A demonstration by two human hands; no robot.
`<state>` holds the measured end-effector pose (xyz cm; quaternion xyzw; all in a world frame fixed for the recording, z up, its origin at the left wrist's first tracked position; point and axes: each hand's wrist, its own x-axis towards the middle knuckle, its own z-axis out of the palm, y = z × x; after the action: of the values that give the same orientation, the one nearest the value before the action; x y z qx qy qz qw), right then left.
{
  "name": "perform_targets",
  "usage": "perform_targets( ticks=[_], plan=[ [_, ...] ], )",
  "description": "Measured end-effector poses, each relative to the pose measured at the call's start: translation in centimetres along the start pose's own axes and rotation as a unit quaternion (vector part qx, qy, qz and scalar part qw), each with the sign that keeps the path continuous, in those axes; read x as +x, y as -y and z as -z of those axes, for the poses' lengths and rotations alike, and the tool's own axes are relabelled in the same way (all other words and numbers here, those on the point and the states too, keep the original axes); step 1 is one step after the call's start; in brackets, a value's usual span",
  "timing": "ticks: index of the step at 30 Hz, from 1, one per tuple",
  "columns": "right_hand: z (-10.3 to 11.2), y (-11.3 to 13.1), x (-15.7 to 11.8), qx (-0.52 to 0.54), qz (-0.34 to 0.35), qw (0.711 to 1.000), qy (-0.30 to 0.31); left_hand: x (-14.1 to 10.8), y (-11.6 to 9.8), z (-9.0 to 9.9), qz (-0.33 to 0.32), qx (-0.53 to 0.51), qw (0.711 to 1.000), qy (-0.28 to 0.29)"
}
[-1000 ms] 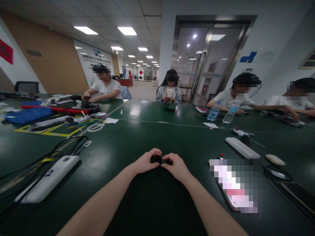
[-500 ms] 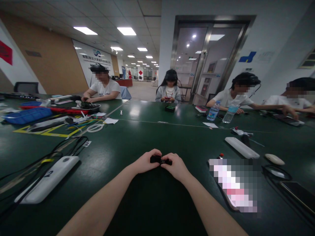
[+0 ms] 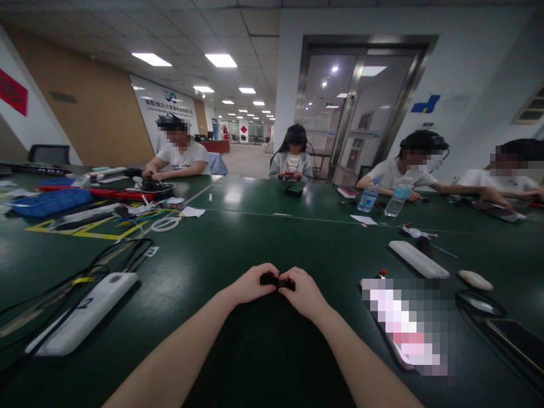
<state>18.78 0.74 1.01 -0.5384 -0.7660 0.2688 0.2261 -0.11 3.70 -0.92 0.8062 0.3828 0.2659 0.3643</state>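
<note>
1. the left hand (image 3: 253, 284) and the right hand (image 3: 304, 293) meet at the middle of the near table edge, with the fingers curled inward and pressed close together.
2. both hands pinch a small black object (image 3: 277, 281) between them, one at each end. its middle shows in the narrow gap between the hands, and the fingers hide most of the rest, so its exact kind is too hard to tell.
3. the object sits just above the green tabletop (image 3: 204, 255); i cannot tell whether it touches the surface.
4. left of the hands lies a white power strip (image 3: 83, 313) marked with a "2", with black cables (image 3: 119, 255) running beside it.
5. right of the hands are a long white power strip (image 3: 419, 259), a heavily pixelated object (image 3: 403, 326), a white computer mouse (image 3: 475, 279) and a dark smartphone (image 3: 516, 340).
6. farther along the table, a blue tray (image 3: 51, 202) sits at the left and two water bottles (image 3: 369, 195) (image 3: 398, 196) stand at the right.
7. a seated co-worker (image 3: 293, 161) across the table holds something small in both hands.
</note>
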Motion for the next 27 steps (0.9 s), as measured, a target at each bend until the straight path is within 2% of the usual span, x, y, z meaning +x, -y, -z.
perform_targets(
  ticks=[14, 20, 24, 27],
  plan=[
    [0.36, -0.07, 0.11, -0.002, -0.031, 0.999, 0.01, 0.01, 0.07, 0.07, 0.004, 0.002, 1.0, 0.002],
    [0.61, -0.5, 0.09, 0.009, 0.01, 1.0, 0.008, 0.21, 0.63, -0.2, -0.003, 0.003, 1.0, -0.008],
    [0.71, -0.69, 0.16, 0.018, -0.005, 1.0, -0.013, 0.22, 0.5, -0.21, -0.013, -0.005, 1.0, -0.007],
    [0.85, -0.7, 0.13, 0.01, -0.004, 1.0, -0.002, 0.18, 0.21, -0.08, -0.01, -0.005, 1.0, -0.006]
  ],
)
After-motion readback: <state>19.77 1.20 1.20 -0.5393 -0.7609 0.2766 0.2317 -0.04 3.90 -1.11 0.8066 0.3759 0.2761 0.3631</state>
